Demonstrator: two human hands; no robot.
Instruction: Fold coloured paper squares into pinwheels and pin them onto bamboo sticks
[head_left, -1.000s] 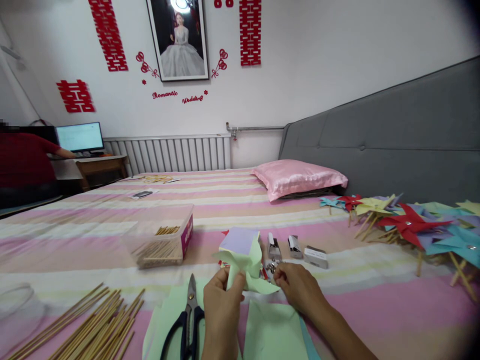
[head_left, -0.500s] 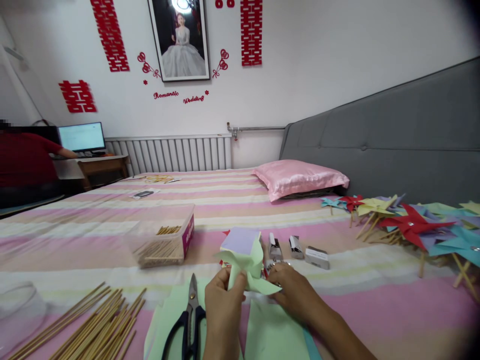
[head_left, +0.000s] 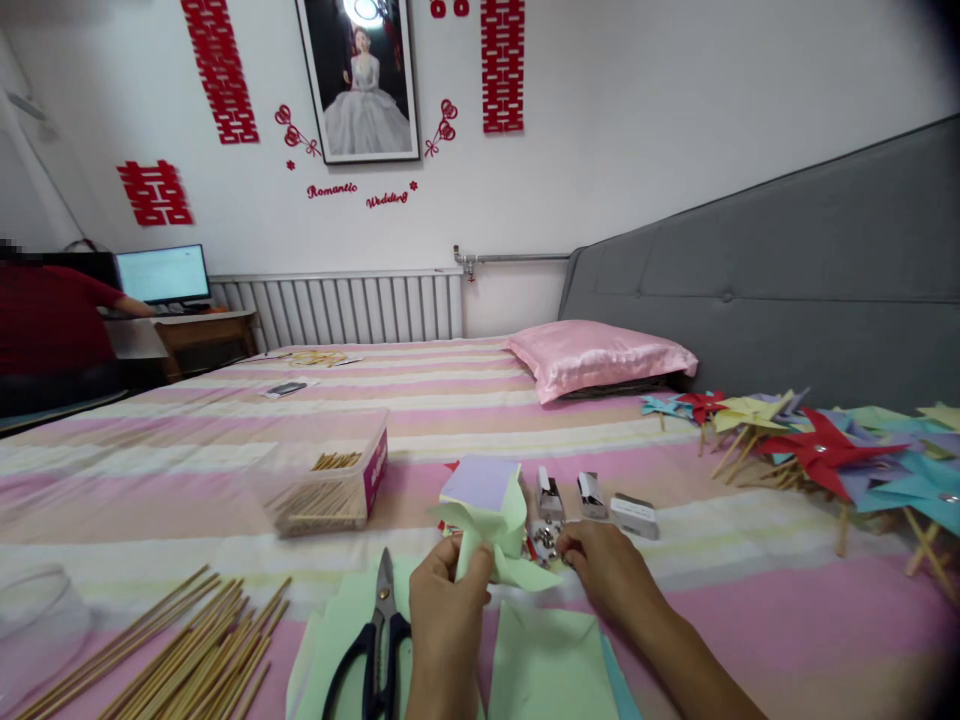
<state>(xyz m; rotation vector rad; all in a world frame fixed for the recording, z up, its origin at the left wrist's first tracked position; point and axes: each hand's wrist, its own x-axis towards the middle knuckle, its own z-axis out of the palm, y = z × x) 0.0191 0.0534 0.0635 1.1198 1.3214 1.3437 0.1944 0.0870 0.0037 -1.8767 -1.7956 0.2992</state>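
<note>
Pinched in my left hand (head_left: 451, 600) is a light green paper pinwheel (head_left: 491, 535), its points folded in toward the middle. My right hand (head_left: 606, 568) has its fingers drawn together at the right edge of a small pile of shiny metal thumbtacks (head_left: 545, 538). Whatever lies between those fingertips is too small to make out. Beyond the pinwheel is a stack of lilac paper (head_left: 482, 482). Dark-handled scissors (head_left: 384, 630) lie on green sheets (head_left: 341, 640) left of my left hand. More green paper squares (head_left: 551, 665) lie below both hands.
Wooden sticks (head_left: 199, 655) lie loose at the front left, near a clear plastic box (head_left: 375, 470) of sticks. Several small boxes (head_left: 591, 495) stand behind my right hand. Finished pinwheels (head_left: 821, 450) crowd the right side. A pink pillow (head_left: 600, 355) and a person (head_left: 52, 320) are farther back.
My right hand has drawn back to the right, off the pinwheel's right tip, and uncovers the thumbtack pile. My left hand and the pinwheel stay in place.
</note>
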